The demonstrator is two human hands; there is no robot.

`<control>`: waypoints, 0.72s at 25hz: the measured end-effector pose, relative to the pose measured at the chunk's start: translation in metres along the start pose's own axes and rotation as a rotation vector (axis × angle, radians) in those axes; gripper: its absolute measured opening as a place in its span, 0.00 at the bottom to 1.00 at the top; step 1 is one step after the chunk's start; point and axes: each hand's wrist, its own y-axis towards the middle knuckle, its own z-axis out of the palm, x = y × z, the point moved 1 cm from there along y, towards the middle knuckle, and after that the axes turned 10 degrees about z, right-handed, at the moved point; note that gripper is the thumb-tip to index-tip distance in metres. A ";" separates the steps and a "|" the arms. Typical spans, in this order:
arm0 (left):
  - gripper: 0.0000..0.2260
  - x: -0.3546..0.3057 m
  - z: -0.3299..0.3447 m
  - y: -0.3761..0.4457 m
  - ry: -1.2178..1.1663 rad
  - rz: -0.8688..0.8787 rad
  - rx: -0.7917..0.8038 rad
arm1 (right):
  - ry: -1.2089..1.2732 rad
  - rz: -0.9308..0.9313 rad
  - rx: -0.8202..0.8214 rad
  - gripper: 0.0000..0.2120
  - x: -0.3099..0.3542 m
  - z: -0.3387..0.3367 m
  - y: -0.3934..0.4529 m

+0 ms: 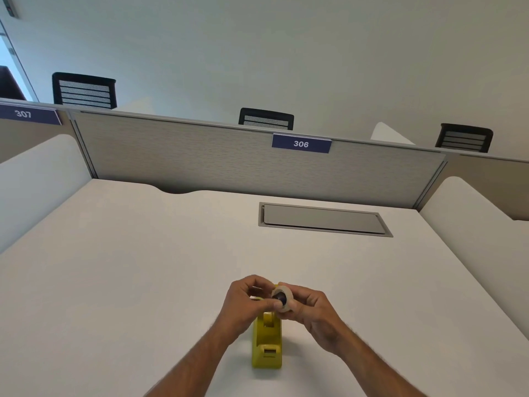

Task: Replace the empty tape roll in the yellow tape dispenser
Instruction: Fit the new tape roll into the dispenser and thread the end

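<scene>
The yellow tape dispenser [267, 343] stands on the white desk [143, 267] near the front edge, its far end hidden under my hands. Above that end my right hand [312, 313] holds a pale tape roll [286, 296] with a dark core piece [280, 298] sitting in its hole. My left hand [246, 305] meets it from the left, thumb and fingertips pinching at the dark core piece. Something pale shows under my left hand beside the dispenser; I cannot tell what it is.
A grey flip-lid cable hatch [325, 219] is set into the desk at the back right. A grey partition [200, 156] with a blue "306" plate [301, 143] closes the far side; white side screens flank the desk. Black chair backs rise behind.
</scene>
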 end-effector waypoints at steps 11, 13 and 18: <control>0.17 0.004 0.003 -0.001 0.047 -0.060 0.069 | 0.016 0.027 -0.071 0.12 -0.004 0.003 0.000; 0.15 0.003 0.006 -0.002 0.058 -0.064 0.027 | 0.018 0.031 -0.094 0.11 -0.003 0.004 0.000; 0.13 0.004 0.010 -0.006 0.103 -0.052 0.000 | -0.020 0.043 -0.187 0.11 -0.008 0.009 0.000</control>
